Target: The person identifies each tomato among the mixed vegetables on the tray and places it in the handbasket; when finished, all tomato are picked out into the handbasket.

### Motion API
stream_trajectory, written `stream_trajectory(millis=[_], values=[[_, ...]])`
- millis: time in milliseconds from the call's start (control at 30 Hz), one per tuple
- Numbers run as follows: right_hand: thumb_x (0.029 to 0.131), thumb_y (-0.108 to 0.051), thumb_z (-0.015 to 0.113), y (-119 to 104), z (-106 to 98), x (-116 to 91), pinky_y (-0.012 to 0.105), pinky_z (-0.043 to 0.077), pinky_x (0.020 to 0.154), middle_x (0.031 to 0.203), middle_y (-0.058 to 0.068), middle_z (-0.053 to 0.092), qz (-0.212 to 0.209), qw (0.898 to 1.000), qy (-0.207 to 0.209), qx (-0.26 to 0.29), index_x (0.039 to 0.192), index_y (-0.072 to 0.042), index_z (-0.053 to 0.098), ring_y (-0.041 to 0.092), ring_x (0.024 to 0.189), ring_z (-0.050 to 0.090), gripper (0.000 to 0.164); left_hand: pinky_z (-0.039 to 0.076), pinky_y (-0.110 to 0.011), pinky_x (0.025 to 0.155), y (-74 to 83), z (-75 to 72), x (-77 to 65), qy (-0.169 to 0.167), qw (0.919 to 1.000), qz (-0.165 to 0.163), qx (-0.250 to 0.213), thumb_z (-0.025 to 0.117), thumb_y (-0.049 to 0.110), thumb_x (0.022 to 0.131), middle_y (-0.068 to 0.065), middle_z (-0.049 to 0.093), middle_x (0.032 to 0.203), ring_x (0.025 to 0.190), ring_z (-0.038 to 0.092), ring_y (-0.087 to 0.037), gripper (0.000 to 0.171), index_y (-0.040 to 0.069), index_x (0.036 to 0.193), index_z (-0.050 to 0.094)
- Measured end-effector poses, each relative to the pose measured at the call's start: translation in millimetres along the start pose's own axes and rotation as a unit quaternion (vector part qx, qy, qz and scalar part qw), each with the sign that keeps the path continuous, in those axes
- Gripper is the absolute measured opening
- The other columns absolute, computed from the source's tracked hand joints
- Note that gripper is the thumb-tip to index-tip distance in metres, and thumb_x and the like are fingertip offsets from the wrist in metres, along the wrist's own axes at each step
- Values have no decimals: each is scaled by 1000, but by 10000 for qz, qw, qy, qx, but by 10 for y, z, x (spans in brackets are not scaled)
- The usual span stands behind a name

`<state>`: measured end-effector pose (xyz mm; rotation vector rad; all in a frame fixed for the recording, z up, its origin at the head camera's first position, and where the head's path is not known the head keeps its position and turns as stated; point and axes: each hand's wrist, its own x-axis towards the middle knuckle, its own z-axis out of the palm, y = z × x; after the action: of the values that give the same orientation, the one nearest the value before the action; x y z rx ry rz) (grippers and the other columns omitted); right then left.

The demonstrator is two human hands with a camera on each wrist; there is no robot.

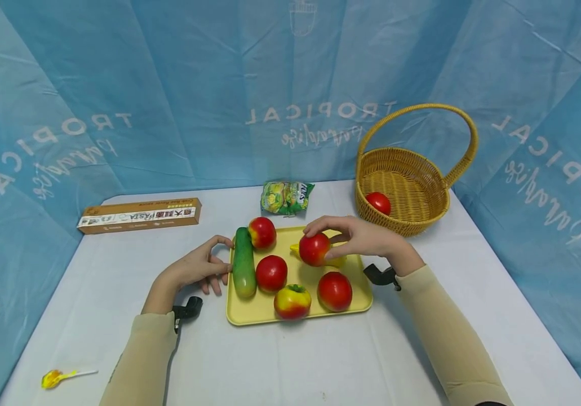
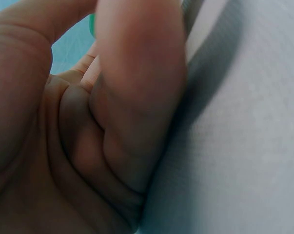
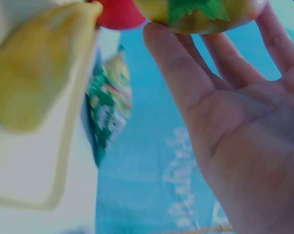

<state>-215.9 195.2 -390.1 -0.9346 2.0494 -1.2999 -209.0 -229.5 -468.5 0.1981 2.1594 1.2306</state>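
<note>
My right hand [image 1: 356, 235] holds a red tomato [image 1: 314, 250] between thumb and fingers, over a yellow tray [image 1: 300, 231]. In the right wrist view its yellowish end and green leafy cap [image 3: 198, 9] show at the fingertips. Beneath it lies a yellow fruit [image 3: 32, 68] with a narrow end, partly hidden in the head view. My left hand [image 1: 196, 265] is at the tray's left edge, fingertips right by a green cucumber [image 1: 244, 265]; its palm is bare in the left wrist view. Also on the tray are several red or red-and-yellow tomatoes [image 1: 271, 273].
A wicker basket [image 1: 422, 197] with a tall handle stands back right, holding one red fruit [image 1: 378, 203]. Behind the tray lies a green snack bag [image 1: 286, 197]. A long pasta box [image 1: 139, 215] is at back left, a yellow lollipop [image 1: 64, 377] at front left. Blue curtains surround the table.
</note>
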Motion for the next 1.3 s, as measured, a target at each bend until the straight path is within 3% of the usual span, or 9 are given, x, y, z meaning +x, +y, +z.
stream_trajectory(millis=[100,300,500,700,1100,1300], values=[[97,-17,77,-21,-128,-105,49,48,120,153,1,58,-49,9989,451,123,141,-21,64,23,153,41,46,60,-30,52,3,2,1,7,10000,3,-10,69,26,102,-9,78,85,60,75,-24,59,21,149,33],[97,-8,75,-18,-355,-360,30,54,111,161,7,51,-102,9899,1362,380,144,-10,61,23,152,44,49,60,-30,53,2,1,2,-23,10000,7,-25,69,26,102,-9,78,85,60,75,-24,60,21,149,33],[98,-5,73,17,-546,-559,25,59,102,156,3,55,-7,9756,2135,514,146,-9,59,17,143,50,50,60,-30,52,2,0,1,-13,10000,31,-30,69,26,102,-9,78,85,60,75,-23,60,20,149,33],[99,-10,74,78,-684,-725,22,60,97,150,-1,57,365,9558,2876,487,146,-12,59,15,135,56,50,60,-30,52,3,5,-4,-21,10000,40,-54,69,25,102,-9,78,84,59,75,-23,60,20,149,33],[101,-21,73,333,-901,-938,17,55,96,146,-5,58,707,9318,3525,501,151,-16,55,11,136,53,53,59,-29,52,2,6,-16,-11,9999,48,-91,69,24,102,-9,78,85,59,75,-22,60,19,149,33],[101,-29,73,448,-973,-1031,12,50,97,148,-6,55,1175,9255,3594,230,154,-19,50,9,139,49,58,58,-28,52,2,10,-14,9,10000,-7,-76,70,25,101,-10,77,85,58,74,-22,61,19,149,33]])
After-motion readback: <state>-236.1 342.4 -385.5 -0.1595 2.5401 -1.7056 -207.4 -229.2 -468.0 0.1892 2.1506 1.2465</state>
